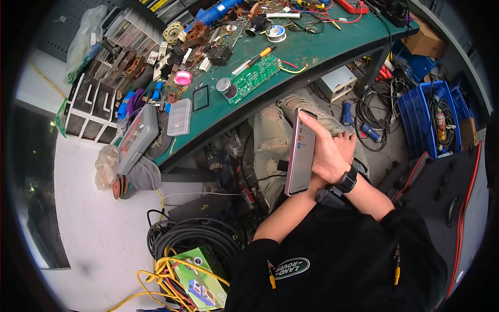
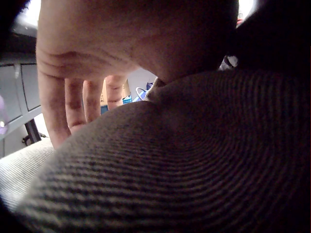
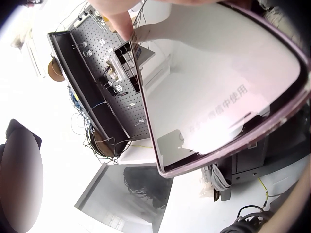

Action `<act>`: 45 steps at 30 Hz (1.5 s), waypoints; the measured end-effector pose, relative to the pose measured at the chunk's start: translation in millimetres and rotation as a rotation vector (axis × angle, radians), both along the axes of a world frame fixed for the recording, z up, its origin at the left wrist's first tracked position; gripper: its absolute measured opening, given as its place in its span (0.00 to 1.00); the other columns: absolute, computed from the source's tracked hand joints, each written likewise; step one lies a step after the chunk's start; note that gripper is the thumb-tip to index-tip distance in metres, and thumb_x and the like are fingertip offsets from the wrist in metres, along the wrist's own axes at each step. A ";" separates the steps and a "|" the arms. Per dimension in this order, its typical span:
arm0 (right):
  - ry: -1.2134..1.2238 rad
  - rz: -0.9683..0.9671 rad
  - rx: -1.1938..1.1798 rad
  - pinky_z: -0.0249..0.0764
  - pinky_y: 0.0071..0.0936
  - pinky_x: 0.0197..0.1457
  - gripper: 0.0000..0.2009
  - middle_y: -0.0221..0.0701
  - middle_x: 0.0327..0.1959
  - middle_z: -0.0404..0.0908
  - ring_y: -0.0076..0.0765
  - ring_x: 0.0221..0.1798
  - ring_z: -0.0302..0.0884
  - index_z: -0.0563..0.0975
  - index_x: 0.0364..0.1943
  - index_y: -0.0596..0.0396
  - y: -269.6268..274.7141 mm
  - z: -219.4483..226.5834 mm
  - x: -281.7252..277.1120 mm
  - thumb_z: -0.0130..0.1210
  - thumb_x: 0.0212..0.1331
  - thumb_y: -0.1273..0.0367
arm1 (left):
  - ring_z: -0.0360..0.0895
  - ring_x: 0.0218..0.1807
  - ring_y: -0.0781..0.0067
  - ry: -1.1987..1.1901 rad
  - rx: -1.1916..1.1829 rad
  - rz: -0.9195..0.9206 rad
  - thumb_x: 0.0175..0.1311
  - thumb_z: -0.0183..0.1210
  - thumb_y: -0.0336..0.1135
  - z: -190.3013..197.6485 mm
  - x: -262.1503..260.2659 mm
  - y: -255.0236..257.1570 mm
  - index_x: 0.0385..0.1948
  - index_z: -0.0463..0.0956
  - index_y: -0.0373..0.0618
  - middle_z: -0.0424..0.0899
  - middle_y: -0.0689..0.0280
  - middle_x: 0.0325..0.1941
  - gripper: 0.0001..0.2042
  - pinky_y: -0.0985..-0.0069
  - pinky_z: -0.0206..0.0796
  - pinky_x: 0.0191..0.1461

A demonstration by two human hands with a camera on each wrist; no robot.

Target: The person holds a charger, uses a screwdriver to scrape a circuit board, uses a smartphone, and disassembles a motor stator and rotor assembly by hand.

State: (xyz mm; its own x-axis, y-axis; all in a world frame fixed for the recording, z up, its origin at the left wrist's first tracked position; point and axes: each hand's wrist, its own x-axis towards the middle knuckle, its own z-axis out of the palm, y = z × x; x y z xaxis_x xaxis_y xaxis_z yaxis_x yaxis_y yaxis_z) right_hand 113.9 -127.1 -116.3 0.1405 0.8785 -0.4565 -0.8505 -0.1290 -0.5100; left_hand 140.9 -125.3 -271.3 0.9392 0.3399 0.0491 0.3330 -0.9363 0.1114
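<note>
My right hand [image 1: 328,156] holds a smartphone [image 1: 300,164] with a pinkish frame upright, the thumb along its upper edge and the lit screen facing me. In the right wrist view the glossy phone [image 3: 218,87] fills much of the picture, with fingers [image 3: 121,24] at its top edge. Behind the right hand, my left hand [image 1: 345,144] rests on the leg of my worn, light trousers [image 1: 273,138]. Its fingers [image 2: 74,102] hang loosely down over the striped-looking cloth [image 2: 160,155] in the left wrist view. The left forearm passes beneath the right wrist.
Ahead, a green workbench [image 1: 332,36] bears a circuit board [image 1: 254,78], a screwdriver [image 1: 260,56], a solder spool [image 1: 275,34] and loose parts. Blue crates [image 1: 416,119] and cables stand on the right. Coiled black hose [image 1: 192,234] and a green box [image 1: 200,275] lie lower left.
</note>
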 end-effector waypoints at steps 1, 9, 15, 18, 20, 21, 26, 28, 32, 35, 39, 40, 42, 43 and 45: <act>-0.001 -0.019 0.014 0.75 0.34 0.42 0.21 0.28 0.37 0.77 0.29 0.38 0.75 0.75 0.46 0.48 0.5 1.1 -1.1 0.60 0.58 0.49 | 0.78 0.48 0.61 0.015 -0.010 -0.003 0.44 0.72 0.44 1.2 -0.3 0.3 0.46 0.71 0.42 0.78 0.59 0.44 0.28 0.69 0.76 0.45; 0.200 0.010 0.038 0.74 0.36 0.49 0.30 0.34 0.44 0.79 0.35 0.43 0.77 0.74 0.52 0.56 2.6 -14.4 6.8 0.43 0.65 0.43 | 0.78 0.49 0.60 0.029 -0.022 0.001 0.44 0.72 0.43 7.9 -1.9 -0.4 0.47 0.71 0.42 0.78 0.59 0.44 0.28 0.68 0.76 0.45; 0.366 0.031 0.322 0.70 0.50 0.64 0.30 0.43 0.58 0.75 0.49 0.61 0.73 0.65 0.62 0.62 8.6 -43.0 2.8 0.26 0.72 0.51 | 0.78 0.48 0.60 -0.010 -0.005 -0.001 0.44 0.72 0.42 9.7 -3.9 -2.2 0.46 0.71 0.42 0.78 0.59 0.44 0.28 0.67 0.76 0.45; 0.463 0.093 0.374 0.63 0.59 0.69 0.29 0.47 0.64 0.68 0.57 0.67 0.66 0.58 0.67 0.62 0.4 -2.2 -3.4 0.25 0.73 0.53 | 0.78 0.48 0.60 0.025 -0.002 0.005 0.44 0.73 0.42 16.5 -4.9 -3.0 0.46 0.71 0.43 0.77 0.58 0.44 0.28 0.68 0.75 0.45; 0.495 0.180 0.492 0.59 0.65 0.70 0.31 0.48 0.67 0.63 0.60 0.69 0.62 0.53 0.70 0.61 -5.4 14.0 -7.2 0.26 0.73 0.52 | 0.78 0.48 0.60 0.018 0.009 -0.005 0.44 0.73 0.43 20.9 -7.3 -2.7 0.46 0.71 0.43 0.77 0.59 0.44 0.28 0.68 0.75 0.45; 0.509 0.188 0.509 0.58 0.66 0.70 0.30 0.49 0.67 0.64 0.59 0.69 0.63 0.53 0.71 0.61 -5.9 16.1 -8.6 0.30 0.71 0.54 | 0.78 0.48 0.60 0.018 0.009 -0.003 0.44 0.73 0.43 18.3 -7.4 -2.3 0.46 0.71 0.43 0.77 0.59 0.44 0.28 0.68 0.75 0.45; 0.255 0.203 0.498 0.68 0.58 0.65 0.30 0.48 0.63 0.68 0.56 0.61 0.72 0.58 0.68 0.63 -8.2 6.3 -12.8 0.37 0.67 0.57 | 0.78 0.47 0.61 -0.024 -0.008 -0.006 0.44 0.72 0.44 3.8 -4.9 -0.9 0.46 0.71 0.43 0.77 0.59 0.43 0.28 0.69 0.74 0.44; 0.163 0.214 0.497 0.72 0.55 0.62 0.29 0.48 0.62 0.70 0.54 0.58 0.75 0.60 0.67 0.64 -9.6 4.6 -14.1 0.39 0.66 0.58 | 0.78 0.47 0.61 0.000 -0.023 -0.008 0.44 0.72 0.44 9.8 -4.8 -0.6 0.46 0.71 0.43 0.77 0.59 0.43 0.28 0.70 0.74 0.44; 0.115 0.178 0.478 0.79 0.49 0.54 0.28 0.48 0.58 0.73 0.53 0.52 0.79 0.61 0.65 0.65 -10.9 6.0 -18.4 0.41 0.64 0.60 | 0.78 0.46 0.61 0.048 -0.025 -0.013 0.44 0.72 0.45 15.5 -4.6 -0.1 0.47 0.71 0.43 0.77 0.59 0.43 0.28 0.70 0.73 0.45; 0.062 0.162 0.479 0.79 0.50 0.53 0.27 0.49 0.58 0.72 0.54 0.50 0.80 0.61 0.64 0.66 -12.8 7.8 -19.9 0.42 0.62 0.64 | 0.77 0.47 0.61 0.073 -0.023 -0.002 0.45 0.72 0.46 15.1 -3.0 -1.2 0.47 0.71 0.43 0.77 0.59 0.44 0.29 0.70 0.73 0.45; -0.027 0.124 0.535 0.80 0.52 0.52 0.28 0.51 0.57 0.72 0.56 0.50 0.80 0.59 0.65 0.66 -17.4 10.4 -23.2 0.41 0.57 0.70 | 0.77 0.48 0.61 0.079 -0.031 -0.004 0.45 0.71 0.46 12.4 -2.0 -0.5 0.47 0.71 0.43 0.77 0.59 0.44 0.29 0.70 0.73 0.45; -0.027 0.124 0.535 0.80 0.52 0.52 0.28 0.51 0.57 0.72 0.56 0.50 0.80 0.59 0.65 0.66 -17.6 11.5 -22.9 0.41 0.57 0.70 | 0.77 0.48 0.61 0.083 -0.034 -0.009 0.45 0.71 0.46 12.8 -2.2 -0.2 0.48 0.70 0.43 0.77 0.59 0.44 0.29 0.70 0.73 0.45; 0.054 0.135 0.508 0.80 0.52 0.52 0.34 0.53 0.57 0.71 0.57 0.50 0.79 0.58 0.66 0.64 -17.7 13.3 -22.3 0.42 0.47 0.75 | 0.77 0.48 0.61 0.087 -0.038 -0.012 0.45 0.71 0.46 12.1 -2.4 0.0 0.48 0.70 0.43 0.77 0.59 0.45 0.29 0.70 0.73 0.45; 0.054 0.136 0.508 0.80 0.52 0.52 0.34 0.53 0.57 0.71 0.57 0.50 0.79 0.58 0.66 0.64 -17.1 13.0 -22.2 0.42 0.47 0.75 | 0.77 0.48 0.61 0.083 -0.037 -0.013 0.45 0.71 0.46 10.9 -2.2 0.1 0.47 0.70 0.43 0.77 0.59 0.44 0.29 0.70 0.73 0.45; 0.062 0.183 0.424 0.78 0.54 0.52 0.39 0.56 0.60 0.69 0.59 0.51 0.78 0.56 0.68 0.65 -15.9 12.1 -21.9 0.43 0.41 0.73 | 0.77 0.48 0.61 0.079 -0.037 -0.012 0.45 0.71 0.46 10.0 -1.6 0.2 0.47 0.71 0.43 0.77 0.59 0.44 0.29 0.70 0.73 0.44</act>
State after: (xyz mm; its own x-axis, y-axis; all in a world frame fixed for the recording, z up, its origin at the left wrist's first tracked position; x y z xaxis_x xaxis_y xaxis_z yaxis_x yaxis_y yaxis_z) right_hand 92.0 -143.0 -104.2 -0.0507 0.9973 -0.0541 -0.8639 -0.0709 -0.4986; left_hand 139.3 -125.1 -261.2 0.9437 0.3285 -0.0376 0.3306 -0.9361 0.1199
